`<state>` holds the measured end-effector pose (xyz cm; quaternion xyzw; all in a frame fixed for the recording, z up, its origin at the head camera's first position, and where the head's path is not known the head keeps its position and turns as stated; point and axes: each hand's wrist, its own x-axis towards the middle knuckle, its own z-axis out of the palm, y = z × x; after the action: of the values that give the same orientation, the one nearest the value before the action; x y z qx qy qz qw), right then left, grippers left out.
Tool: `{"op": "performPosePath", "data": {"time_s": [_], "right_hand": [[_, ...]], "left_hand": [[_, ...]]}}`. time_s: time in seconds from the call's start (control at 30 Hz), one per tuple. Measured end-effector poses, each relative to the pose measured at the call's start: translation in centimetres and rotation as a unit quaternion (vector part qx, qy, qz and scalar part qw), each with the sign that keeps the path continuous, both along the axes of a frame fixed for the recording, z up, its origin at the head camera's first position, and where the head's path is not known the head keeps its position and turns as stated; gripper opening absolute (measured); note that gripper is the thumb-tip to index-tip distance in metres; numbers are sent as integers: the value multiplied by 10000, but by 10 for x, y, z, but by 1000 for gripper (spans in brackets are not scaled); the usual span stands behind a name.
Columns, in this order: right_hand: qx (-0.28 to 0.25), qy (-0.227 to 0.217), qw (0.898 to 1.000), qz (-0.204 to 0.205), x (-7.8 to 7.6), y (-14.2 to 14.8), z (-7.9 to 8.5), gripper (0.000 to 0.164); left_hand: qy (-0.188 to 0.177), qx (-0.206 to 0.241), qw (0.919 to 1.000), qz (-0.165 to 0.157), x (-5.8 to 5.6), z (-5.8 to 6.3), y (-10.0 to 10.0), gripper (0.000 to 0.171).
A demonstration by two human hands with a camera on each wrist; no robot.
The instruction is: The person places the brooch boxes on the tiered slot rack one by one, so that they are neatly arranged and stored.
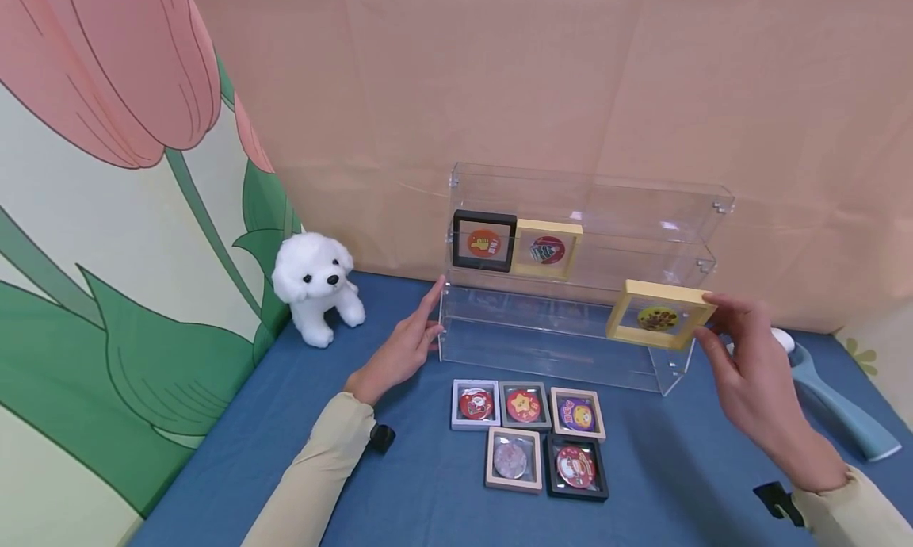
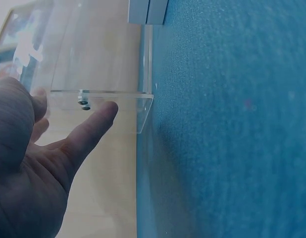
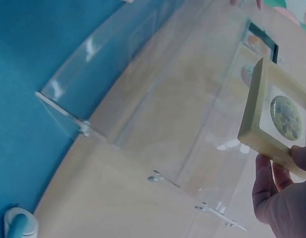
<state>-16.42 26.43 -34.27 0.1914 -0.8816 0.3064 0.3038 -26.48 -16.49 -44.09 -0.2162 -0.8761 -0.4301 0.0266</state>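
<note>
Pinching a yellow frame (image 1: 658,319) in my right hand (image 1: 763,380) at four o'clock of the shelf (image 1: 542,349), I touch its nine-o'clock end with my left hand (image 1: 401,342), fingers apart

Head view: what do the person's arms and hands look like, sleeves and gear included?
The left sleeve and right sleeve are long and pale cream. A small black block sits at the left wrist, another black piece at the right. Left hand and right hand wear no gloves. No cables show.
</note>
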Motion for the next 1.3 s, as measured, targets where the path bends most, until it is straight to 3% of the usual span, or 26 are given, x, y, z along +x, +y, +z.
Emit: {"op": "performPosePath", "data": {"time_s": [0.2,0.37,0.93,1.3], "right_hand": [[-160,167,9996,185,-18,-7,16,64],[-151,340,9993,54,-31,-12,28,57],[-564,151,9982,128,-70,-24,52,43],[-447,39,9990,54,-88,-32,66,45]], "left_hand": [[-29,-41,10000,36,0,1,0,90],[-28,-27,10000,-7,0,1,0,90],[-55,-39,10000,18,0,1,0,90],[-25,-36,10000,20,2,2,0,93]]}}
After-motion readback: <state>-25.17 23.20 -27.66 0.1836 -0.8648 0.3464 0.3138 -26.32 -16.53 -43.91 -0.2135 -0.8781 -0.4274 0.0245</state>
